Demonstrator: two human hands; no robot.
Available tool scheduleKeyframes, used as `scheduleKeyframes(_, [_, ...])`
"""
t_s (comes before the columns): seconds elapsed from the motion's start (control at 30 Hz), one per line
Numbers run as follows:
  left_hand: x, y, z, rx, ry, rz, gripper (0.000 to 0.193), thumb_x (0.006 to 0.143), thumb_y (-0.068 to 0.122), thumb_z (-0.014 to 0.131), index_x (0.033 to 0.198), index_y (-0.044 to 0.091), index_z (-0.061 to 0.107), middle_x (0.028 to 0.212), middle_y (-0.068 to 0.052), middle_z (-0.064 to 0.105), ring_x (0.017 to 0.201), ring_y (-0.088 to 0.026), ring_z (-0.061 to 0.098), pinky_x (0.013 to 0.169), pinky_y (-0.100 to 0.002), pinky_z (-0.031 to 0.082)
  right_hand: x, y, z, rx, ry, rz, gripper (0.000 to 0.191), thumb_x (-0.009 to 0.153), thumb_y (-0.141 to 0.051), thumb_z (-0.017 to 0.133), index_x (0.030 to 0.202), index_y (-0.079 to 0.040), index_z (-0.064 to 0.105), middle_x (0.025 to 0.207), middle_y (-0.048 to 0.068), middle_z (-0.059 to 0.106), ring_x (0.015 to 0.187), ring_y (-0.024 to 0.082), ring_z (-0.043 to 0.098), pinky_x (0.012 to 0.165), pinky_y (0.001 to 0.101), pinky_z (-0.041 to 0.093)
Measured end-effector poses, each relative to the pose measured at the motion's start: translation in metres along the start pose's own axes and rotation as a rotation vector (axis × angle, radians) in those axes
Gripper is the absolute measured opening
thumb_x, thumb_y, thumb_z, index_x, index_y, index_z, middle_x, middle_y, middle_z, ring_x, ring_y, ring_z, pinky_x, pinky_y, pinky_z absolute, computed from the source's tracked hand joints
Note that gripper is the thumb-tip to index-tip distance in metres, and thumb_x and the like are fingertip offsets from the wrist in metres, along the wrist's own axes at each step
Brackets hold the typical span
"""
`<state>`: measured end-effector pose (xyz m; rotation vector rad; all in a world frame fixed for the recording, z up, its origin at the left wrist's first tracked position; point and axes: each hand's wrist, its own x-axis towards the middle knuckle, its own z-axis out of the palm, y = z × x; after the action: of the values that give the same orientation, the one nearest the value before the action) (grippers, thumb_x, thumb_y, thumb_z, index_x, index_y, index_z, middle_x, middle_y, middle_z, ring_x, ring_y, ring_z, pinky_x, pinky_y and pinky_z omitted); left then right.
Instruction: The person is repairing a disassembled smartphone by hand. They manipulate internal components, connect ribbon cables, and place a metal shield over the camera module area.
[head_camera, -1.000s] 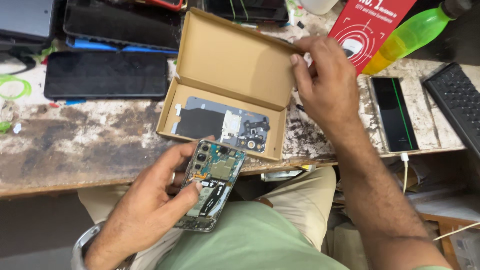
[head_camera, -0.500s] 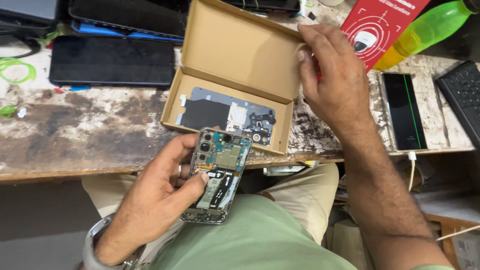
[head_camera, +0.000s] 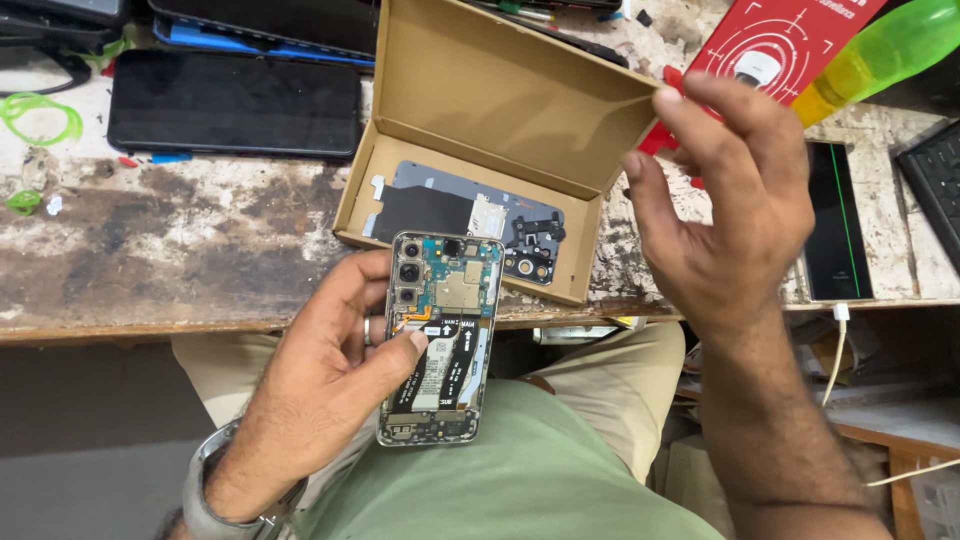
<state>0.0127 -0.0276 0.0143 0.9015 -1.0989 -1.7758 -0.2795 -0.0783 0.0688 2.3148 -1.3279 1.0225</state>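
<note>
Above workbench (head_camera: 150, 230), opened phone (head_camera: 440, 335) in left hand (head_camera: 320, 390)

brown cardboard box (head_camera: 500, 95), green bottle (head_camera: 885, 50), red card (head_camera: 775, 45).

Bright, even light; soft shadows, sharp focus, no glare.

Backless opened phone (head_camera: 440, 335), circuitry exposed
</note>
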Motion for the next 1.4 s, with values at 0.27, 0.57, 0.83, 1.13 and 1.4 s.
scheduleKeyframes(0.27, [-0.008, 0.000, 0.012, 0.037, 0.087, 0.044, 0.050, 0.093, -0.004, 0.058, 0.141, 0.001, 0.043, 0.117, -0.010, 0.072, 0.099, -0.011, 0.067, 0.083, -0.027, 0.057, -0.026, -0.046, -0.004, 0.485, -0.138, 0.257, 0.028, 0.095, 0.001, 0.076, 0.122, -0.002, 0.068, 0.115, 0.008, 0.071, 0.101, 0.014, 0.069, 0.091, 0.0260, 0.055])
scheduleKeyframes(0.57, [-0.016, 0.009, 0.030, 0.309, 0.127, 0.138, 0.051, 0.092, 0.001, 0.062, 0.139, 0.000, 0.043, 0.114, -0.010, 0.077, 0.099, -0.012, 0.073, 0.085, -0.029, 0.059, -0.031, -0.079, 0.005, 0.914, -0.425, 0.657, 0.047, 0.100, -0.001, 0.061, 0.146, 0.003, 0.051, 0.113, 0.009, 0.069, 0.105, 0.013, 0.067, 0.093, 0.0274, 0.056])
scheduleKeyframes(0.83, [-0.017, 0.013, 0.032, 0.292, 0.105, 0.152, 0.049, 0.093, 0.002, 0.062, 0.139, -0.001, 0.043, 0.114, -0.012, 0.078, 0.100, -0.014, 0.075, 0.088, -0.031, 0.060, -0.033, -0.082, 0.010, 1.019, -0.412, 0.704, 0.047, 0.101, 0.001, 0.059, 0.147, 0.002, 0.050, 0.115, 0.007, 0.066, 0.108, 0.011, 0.065, 0.097, 0.0274, 0.055])
scheduleKeyframes(1.13, [-0.018, 0.012, 0.034, 0.252, 0.120, 0.175, 0.052, 0.092, 0.002, 0.062, 0.140, -0.001, 0.041, 0.114, -0.012, 0.077, 0.099, -0.014, 0.075, 0.086, -0.031, 0.060, -0.038, -0.087, 0.020, 1.083, -0.351, 0.758, 0.046, 0.102, 0.001, 0.056, 0.148, 0.002, 0.048, 0.117, 0.005, 0.064, 0.109, 0.010, 0.062, 0.095, 0.0245, 0.052])
scheduleKeyframes(1.4, [-0.022, 0.014, 0.034, 0.318, 0.159, 0.181, 0.050, 0.092, 0.003, 0.063, 0.139, 0.000, 0.045, 0.114, -0.013, 0.079, 0.099, -0.016, 0.079, 0.085, -0.031, 0.062, -0.037, -0.088, 0.013, 1.168, -0.340, 0.729, 0.046, 0.104, 0.002, 0.053, 0.150, 0.004, 0.047, 0.122, 0.009, 0.062, 0.113, 0.011, 0.060, 0.100, 0.0251, 0.051])
